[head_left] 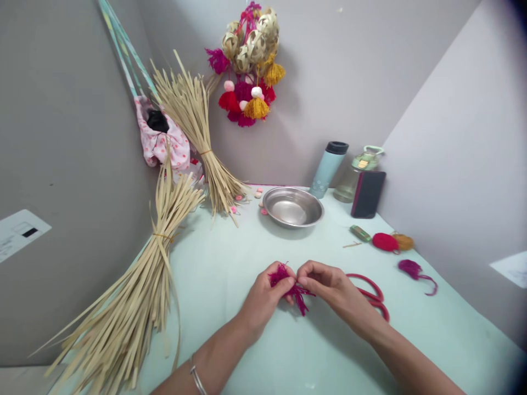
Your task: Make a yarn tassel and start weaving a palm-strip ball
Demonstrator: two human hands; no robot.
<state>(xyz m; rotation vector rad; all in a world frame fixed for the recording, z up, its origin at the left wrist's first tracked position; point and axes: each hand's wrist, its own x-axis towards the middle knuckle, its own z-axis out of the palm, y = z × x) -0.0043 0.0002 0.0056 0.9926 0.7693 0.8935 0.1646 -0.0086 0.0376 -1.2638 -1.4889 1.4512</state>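
A small magenta yarn tassel [302, 303] is held above the pale green tabletop, its loose strands hanging down to the right. My left hand [269, 293] is closed around it, thumb pressed on top, with yarn tufts poking out above the fingers. Beside it, the fingertips of my right hand [323, 280] are pinched together at the tassel's edge; whether a single strand is between them is too small to tell. Red-handled scissors [376, 299] lie just behind my right hand, their blades hidden by it.
A steel bowl [293, 207] stands ahead, with pink beads [264, 210] beside it. Straw bundles [162, 238] lean at left. Yarn balls [385, 242], a magenta yarn bunch [410, 267], a phone [369, 195] and bottles [328, 170] line the right. Tasselled woven balls [257, 46] hang on the wall.
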